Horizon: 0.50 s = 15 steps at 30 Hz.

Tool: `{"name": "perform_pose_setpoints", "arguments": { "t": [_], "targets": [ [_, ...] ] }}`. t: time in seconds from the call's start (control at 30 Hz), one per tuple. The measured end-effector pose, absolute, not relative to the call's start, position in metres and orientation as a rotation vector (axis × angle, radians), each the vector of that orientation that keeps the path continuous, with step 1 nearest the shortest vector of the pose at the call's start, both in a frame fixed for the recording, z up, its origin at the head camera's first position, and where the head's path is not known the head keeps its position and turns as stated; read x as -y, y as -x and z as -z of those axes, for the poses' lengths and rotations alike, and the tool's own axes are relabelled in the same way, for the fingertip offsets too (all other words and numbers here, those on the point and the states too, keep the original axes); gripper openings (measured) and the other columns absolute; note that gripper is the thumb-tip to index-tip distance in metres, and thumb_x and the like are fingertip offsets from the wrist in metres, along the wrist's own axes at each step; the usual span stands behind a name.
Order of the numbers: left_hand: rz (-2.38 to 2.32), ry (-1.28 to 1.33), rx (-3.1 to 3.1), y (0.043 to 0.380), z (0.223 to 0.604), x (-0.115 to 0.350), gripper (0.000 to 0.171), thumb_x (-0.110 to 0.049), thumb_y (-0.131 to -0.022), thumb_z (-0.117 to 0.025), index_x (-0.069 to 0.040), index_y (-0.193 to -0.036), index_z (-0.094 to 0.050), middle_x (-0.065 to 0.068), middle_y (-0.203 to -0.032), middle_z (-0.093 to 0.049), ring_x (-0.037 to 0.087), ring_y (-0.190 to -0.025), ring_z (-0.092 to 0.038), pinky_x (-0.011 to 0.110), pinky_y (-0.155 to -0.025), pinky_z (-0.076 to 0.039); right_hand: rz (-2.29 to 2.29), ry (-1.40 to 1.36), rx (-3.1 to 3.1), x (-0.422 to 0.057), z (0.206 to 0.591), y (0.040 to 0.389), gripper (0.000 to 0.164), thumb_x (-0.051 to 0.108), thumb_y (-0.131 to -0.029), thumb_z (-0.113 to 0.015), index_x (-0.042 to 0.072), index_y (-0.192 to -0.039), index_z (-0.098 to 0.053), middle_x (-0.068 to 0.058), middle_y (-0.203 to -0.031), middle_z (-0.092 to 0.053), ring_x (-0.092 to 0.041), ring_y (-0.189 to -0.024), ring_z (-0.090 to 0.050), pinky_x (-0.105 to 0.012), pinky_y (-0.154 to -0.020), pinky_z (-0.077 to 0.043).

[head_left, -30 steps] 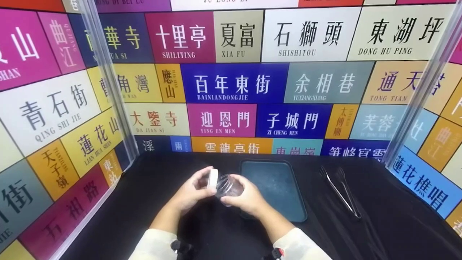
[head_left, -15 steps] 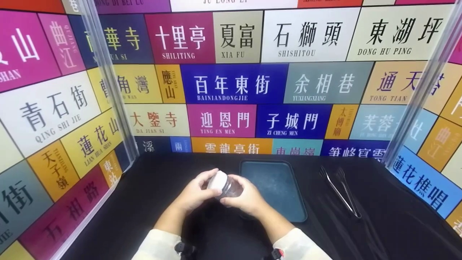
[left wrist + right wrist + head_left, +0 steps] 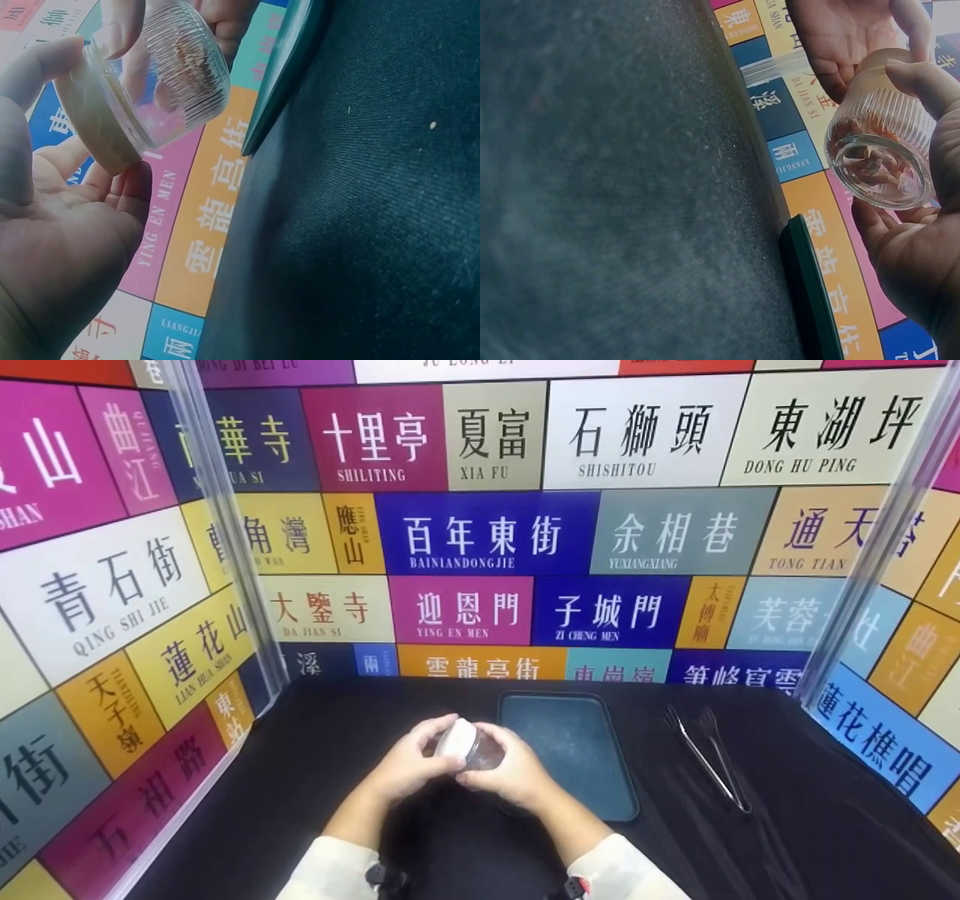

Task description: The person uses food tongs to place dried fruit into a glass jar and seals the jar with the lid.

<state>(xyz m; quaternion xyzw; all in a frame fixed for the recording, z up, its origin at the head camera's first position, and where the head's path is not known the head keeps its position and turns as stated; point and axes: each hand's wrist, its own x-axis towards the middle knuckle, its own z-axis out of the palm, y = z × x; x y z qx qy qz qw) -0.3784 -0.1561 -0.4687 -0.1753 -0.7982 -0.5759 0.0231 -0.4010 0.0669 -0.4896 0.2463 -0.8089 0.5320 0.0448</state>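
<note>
A small ribbed clear jar (image 3: 489,751) is held tilted between both hands above the black-covered table. Reddish-brown dried pieces (image 3: 874,165) lie inside it, their exact kind unclear. My left hand (image 3: 412,757) grips the white lid (image 3: 456,741), thumb on one side and fingers round the far rim. The lid sits over the jar's mouth; whether it is screwed tight I cannot tell. My right hand (image 3: 516,769) holds the glass body, its fingers curled round the side. In the left wrist view the lid (image 3: 97,112) looks level with the jar's neck.
A dark blue-green tray (image 3: 562,742) lies just beyond and right of the hands. Further right, metal tongs (image 3: 716,769) rest spread apart on the black cloth (image 3: 315,735). Colourful sign-printed walls (image 3: 480,532) enclose the table at the back and sides.
One second ago the lid was apart from the jar, held beside its mouth. My left hand has brought it rightward onto the jar and turned it slightly. The right hand has barely moved.
</note>
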Motion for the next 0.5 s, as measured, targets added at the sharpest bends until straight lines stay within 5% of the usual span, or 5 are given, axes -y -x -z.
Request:
{"name": "perform_pose_setpoints", "arguments": {
  "t": [0.5],
  "targets": [
    [1.784,0.731,2.447,0.3806,0.4720,0.1572,0.082,0.003,-0.077,-0.075,-0.011,-0.155,-0.054,0.011,-0.161,-0.050,0.029,-0.136,-0.051,0.038,-0.113,-0.047,-1.615,-0.785,2.513,-0.0676,0.4903,0.4007,0.088,0.042,-0.074,-0.097,0.012,-0.148,-0.061,-0.012,-0.144,-0.066,-0.028,-0.126,-0.063,-0.049,-0.111,-0.055]
  ]
}}
